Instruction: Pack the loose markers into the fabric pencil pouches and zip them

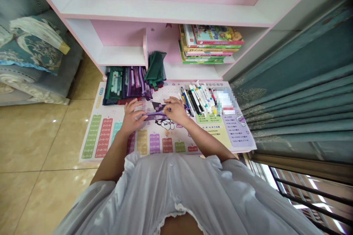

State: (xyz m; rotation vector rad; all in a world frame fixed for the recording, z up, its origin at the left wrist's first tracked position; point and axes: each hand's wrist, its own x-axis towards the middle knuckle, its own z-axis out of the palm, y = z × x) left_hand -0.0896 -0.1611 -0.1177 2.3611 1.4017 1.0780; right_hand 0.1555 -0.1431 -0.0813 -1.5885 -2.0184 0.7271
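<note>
Both hands are at a purple zip pouch [154, 116] lying flat on the printed desk mat. My left hand [131, 118] pinches its left end between thumb and forefinger, with the other fingers spread. Thumb and fingers of my right hand [176, 111] are closed on the zipper edge farther right; the hand covers part of the pouch. Beside my right hand lies a loose row of pens and markers [199, 97]. Up and to the left are filled mesh pouches, a green one [115, 82] and a purple one [135, 80] with pens inside.
A pile of dark green mesh pouches [156, 69] rests against the shelf divider. Stacked books [211, 46] sit on the shelf at right. The mat [89, 147] bears multiplication tables. A blurred white packet [225, 101] lies right of the pens; a teal curtain [298, 91] hangs beyond.
</note>
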